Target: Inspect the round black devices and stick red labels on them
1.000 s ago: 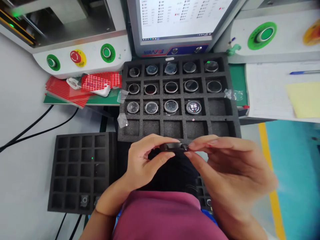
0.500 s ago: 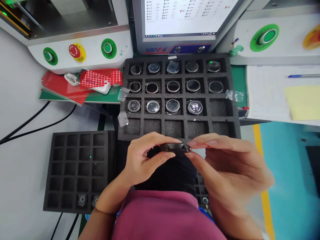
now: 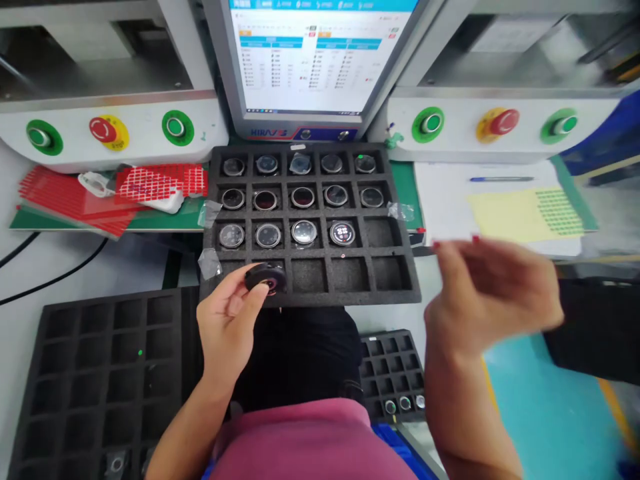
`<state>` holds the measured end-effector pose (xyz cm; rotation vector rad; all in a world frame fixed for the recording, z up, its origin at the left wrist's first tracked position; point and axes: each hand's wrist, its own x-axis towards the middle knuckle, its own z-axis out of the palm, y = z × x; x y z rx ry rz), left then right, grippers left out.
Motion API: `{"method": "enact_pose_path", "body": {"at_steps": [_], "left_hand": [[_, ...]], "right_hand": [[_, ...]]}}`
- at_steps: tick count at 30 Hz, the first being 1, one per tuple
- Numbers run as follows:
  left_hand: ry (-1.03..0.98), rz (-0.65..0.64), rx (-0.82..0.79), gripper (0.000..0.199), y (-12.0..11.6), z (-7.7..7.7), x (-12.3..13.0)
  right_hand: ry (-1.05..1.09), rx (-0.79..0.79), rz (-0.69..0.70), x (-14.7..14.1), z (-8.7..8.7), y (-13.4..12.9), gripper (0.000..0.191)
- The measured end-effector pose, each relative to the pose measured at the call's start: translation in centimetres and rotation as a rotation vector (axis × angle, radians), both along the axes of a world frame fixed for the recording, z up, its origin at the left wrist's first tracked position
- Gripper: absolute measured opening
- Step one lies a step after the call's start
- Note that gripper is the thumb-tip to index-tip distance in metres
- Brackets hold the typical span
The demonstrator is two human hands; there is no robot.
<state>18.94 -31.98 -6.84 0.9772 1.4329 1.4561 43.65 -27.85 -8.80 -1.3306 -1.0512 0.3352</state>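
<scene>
My left hand (image 3: 227,317) grips a black round watch body (image 3: 267,277) between thumb and fingers, tilted, with its underside partly showing. It is over the front row of a black foam tray (image 3: 305,303). Out to the right, my right hand (image 3: 493,293) is in the air, blurred, its fingers curled in towards the thumb. Small red spots show at its fingertips; what they are, or what is pinched there, I cannot make out. Several round watches sit in the tray's back three rows; one watch (image 3: 342,233) has a lit face.
A monitor (image 3: 305,73) stands behind the tray, between machines with green buttons (image 3: 175,127) and red stops (image 3: 103,130). Red sheets (image 3: 75,200) lie left; papers with a pen (image 3: 503,179) lie right. Other foam trays stand lower left (image 3: 100,373) and lower right (image 3: 393,343).
My hands have parted: the right has let go of the watch and moved right, while the left carries it leftward over the tray. The view has shifted right.
</scene>
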Motion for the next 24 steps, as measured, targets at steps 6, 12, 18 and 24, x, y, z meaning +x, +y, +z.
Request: {"method": "enact_pose_path", "body": {"at_steps": [6, 12, 18, 24], "left_hand": [[-0.131, -0.114, -0.111, 0.026, 0.8, 0.2, 1.2], [-0.233, -0.209, -0.231, 0.031, 1.7, 1.3, 2.5], [-0.264, -0.257, -0.268, 0.044, 2.0, 1.2, 3.4], [-0.331, -0.295, -0.199, 0.052, 1.4, 0.7, 4.2]], "right_hand": [[0.127, -0.285, 0.01, 6.1, -4.8, 9.2, 0.049], [0.22, -0.327, 0.13, 5.1, -1.2, 9.0, 0.048], [0.394, -0.287, 0.661, 0.1, 4.8, 3.1, 0.051], [0.525, -0.369, 0.822, -4.8, 4.3, 1.0, 0.052]]}}
